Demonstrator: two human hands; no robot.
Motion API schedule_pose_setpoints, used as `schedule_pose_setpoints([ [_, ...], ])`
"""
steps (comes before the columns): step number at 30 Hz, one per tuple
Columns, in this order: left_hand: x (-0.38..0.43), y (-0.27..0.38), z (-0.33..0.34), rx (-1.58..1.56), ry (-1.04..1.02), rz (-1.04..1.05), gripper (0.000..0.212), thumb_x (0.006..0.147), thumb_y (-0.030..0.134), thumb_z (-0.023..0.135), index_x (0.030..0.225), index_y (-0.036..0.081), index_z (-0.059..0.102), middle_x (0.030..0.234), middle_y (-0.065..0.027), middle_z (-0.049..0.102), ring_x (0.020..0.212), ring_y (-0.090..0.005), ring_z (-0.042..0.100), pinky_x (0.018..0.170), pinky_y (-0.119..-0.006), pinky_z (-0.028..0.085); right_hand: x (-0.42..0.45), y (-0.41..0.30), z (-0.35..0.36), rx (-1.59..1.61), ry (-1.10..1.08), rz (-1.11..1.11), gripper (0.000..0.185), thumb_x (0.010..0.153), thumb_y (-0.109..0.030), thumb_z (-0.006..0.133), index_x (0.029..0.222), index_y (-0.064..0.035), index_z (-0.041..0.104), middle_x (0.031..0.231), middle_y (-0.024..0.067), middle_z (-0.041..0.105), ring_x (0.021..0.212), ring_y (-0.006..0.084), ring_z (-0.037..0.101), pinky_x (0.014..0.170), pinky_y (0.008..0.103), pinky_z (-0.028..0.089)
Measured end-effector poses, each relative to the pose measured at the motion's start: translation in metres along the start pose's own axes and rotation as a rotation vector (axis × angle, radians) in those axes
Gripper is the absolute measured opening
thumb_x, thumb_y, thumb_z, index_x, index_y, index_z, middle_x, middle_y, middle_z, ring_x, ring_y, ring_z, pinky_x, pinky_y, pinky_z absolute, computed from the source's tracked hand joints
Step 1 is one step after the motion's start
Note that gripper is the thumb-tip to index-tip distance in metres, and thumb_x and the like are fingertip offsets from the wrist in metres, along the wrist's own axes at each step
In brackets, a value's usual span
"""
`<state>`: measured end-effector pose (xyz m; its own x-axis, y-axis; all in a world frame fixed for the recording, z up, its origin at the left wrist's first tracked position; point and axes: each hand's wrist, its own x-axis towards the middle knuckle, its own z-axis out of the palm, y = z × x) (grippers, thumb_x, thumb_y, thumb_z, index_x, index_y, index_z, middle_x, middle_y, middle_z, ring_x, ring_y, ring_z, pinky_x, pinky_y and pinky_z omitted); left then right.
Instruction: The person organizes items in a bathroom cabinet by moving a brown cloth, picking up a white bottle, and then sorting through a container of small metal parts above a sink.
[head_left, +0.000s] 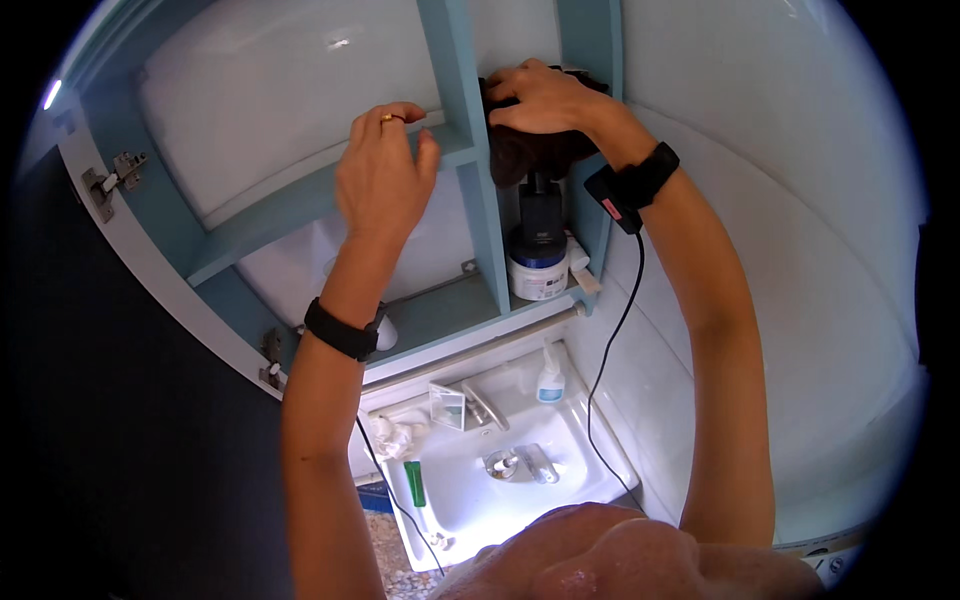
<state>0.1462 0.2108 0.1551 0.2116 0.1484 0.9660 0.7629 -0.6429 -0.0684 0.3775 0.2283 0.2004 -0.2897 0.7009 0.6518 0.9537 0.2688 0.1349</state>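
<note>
My right hand (544, 97) is curled over a dark brown bundle (525, 154), apparently cloth, in the upper right compartment of a blue-green wall cabinet (484, 217). Its fingertips are partly lost against the dark material. Beneath the bundle, a black bottle or box (541, 210) and a white jar with a blue lid (538, 277) stand in the same narrow column. My left hand (382, 172), with a gold ring on one finger, is raised before the middle shelf (300, 184). It holds nothing visible; thumb and fingers are apart. Whether it touches the shelf is unclear.
A dark cabinet door (150, 390) hangs open at left on metal hinges (109, 184). Below is a white sink (457, 517) with a faucet (484, 406), spray bottle (550, 379), green tube (414, 484) and small mirror (447, 406). A black cable (600, 360) trails from my right wristband.
</note>
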Motion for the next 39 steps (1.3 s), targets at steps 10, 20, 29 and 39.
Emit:
schedule_pose_setpoints([
  [10,-0.009,-0.015,-0.004,0.056,-0.027,-0.068,0.022,0.088,0.022,0.064,0.105,0.007,0.064,0.111,-0.0049,0.065,0.107,-0.0263,0.061,0.080,-0.040,0.052,0.008,-0.022,-0.024,-0.333,-0.116,0.163,0.039,0.085,-0.039,0.062,0.116,-0.0171,0.074,0.115,0.0113,0.071,0.106,0.0360,0.068,0.090,0.0486,0.054],
  [20,-0.010,-0.013,0.003,0.042,0.038,-0.013,0.021,0.089,0.020,0.062,0.105,0.007,0.065,0.110,-0.0066,0.066,0.106,-0.0270,0.062,0.079,-0.039,0.053,0.021,-0.007,-0.032,-0.341,-0.258,0.243,0.034,0.081,-0.026,0.061,0.109,-0.0120,0.075,0.113,0.0118,0.072,0.104,0.0347,0.068,0.090,0.0462,0.053],
  [29,-0.008,-0.014,0.005,0.049,0.068,0.035,0.019,0.089,0.019,0.063,0.103,0.007,0.067,0.107,-0.0075,0.067,0.103,-0.0262,0.063,0.079,-0.040,0.053,-0.017,-0.011,-0.041,-0.034,-0.065,-0.070,0.031,0.079,-0.022,0.067,0.105,-0.0061,0.073,0.114,0.0116,0.068,0.107,0.0339,0.062,0.094,0.0420,0.049],
  [39,-0.009,-0.015,0.005,0.075,0.016,-0.001,0.017,0.090,0.019,0.062,0.099,0.006,0.066,0.108,-0.0030,0.067,0.102,-0.0243,0.063,0.076,-0.039,0.053,0.039,0.020,-0.094,0.019,0.687,0.238,0.016,0.081,-0.017,0.070,0.093,-0.0050,0.070,0.097,0.0175,0.068,0.093,0.0415,0.064,0.079,0.0496,0.051],
])
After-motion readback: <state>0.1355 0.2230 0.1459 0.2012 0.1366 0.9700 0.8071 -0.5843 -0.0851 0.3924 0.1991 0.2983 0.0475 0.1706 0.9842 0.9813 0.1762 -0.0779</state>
